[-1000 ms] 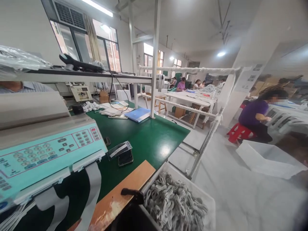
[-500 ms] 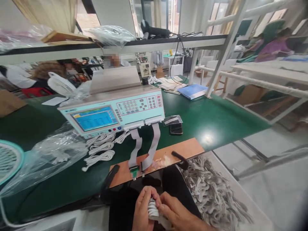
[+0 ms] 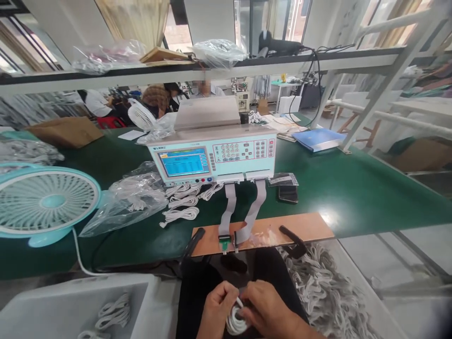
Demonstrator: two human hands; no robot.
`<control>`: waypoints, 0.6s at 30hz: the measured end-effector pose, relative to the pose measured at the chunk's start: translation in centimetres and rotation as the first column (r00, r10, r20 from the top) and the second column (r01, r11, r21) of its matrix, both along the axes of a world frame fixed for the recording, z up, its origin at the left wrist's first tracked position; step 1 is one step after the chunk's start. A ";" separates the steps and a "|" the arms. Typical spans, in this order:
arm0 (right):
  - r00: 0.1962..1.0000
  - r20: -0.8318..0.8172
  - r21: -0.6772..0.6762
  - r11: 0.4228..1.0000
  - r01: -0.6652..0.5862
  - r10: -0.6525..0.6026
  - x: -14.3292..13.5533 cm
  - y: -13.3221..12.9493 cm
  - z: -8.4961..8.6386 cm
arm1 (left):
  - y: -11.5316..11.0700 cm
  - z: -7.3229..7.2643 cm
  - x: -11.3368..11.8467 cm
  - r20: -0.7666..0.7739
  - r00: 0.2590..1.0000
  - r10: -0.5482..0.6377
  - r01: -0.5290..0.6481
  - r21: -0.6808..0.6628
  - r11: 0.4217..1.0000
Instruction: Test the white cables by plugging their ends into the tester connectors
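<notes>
Above my lap, a coiled white cable (image 3: 236,325) is held between both hands. My left hand (image 3: 218,308) is closed around the coil's left side, thumb on top. From the right, my right hand (image 3: 263,306) is closed on the coil, its fingers bent at the cable near the top. The palms hide part of the coil. Beyond the hands, a wooden board (image 3: 303,226) lies at the table edge, with two grey ribbon cables (image 3: 254,207) ending in small connectors on it. These run up to a light-blue test instrument (image 3: 243,162) with a lit screen.
Several coiled cables (image 3: 181,214) lie before the instrument, beside a plastic bag (image 3: 130,202). A turquoise fan (image 3: 52,200) stands left. Down left is a white bin (image 3: 148,301) with cables; down right, a large cable pile (image 3: 328,292). Black clamps (image 3: 294,242) grip the board. A phone (image 3: 288,194) lies right.
My view has swung left, bringing the fan and the white bin further into sight. The coil has turned, its round side now facing me; both hands stay on it.
</notes>
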State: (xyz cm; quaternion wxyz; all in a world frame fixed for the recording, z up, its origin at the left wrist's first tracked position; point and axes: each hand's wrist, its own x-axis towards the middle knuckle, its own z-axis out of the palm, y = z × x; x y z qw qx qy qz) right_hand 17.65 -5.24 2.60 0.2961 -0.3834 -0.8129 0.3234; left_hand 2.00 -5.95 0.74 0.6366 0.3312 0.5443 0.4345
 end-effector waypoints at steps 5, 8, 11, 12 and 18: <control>0.953 -0.236 -0.186 0.971 0.148 -0.190 -1.6 1.4 0.0 | 1.3 0.3 -0.4 -0.152 0.985 0.087 -0.068 0.124 0.990; 0.847 -0.351 -0.416 0.877 0.240 -0.399 -2.5 2.8 -0.7 | 2.0 0.0 -0.1 -0.104 0.988 0.117 -0.106 0.102 0.989; 0.789 -0.405 -0.542 0.816 0.198 -0.461 -3.3 4.0 -1.5 | 2.5 -0.5 -0.2 0.149 0.984 0.094 -0.095 0.000 0.995; 0.777 -0.412 -0.561 0.805 0.195 -0.476 -3.4 4.4 -1.8 | 2.5 -0.6 -0.4 0.257 0.963 0.077 -0.071 -0.034 0.997; 0.749 -0.433 -0.583 0.789 0.191 -0.501 -3.6 5.0 -2.4 | 2.7 -0.8 -2.5 0.467 0.884 -0.034 0.052 -0.027 0.998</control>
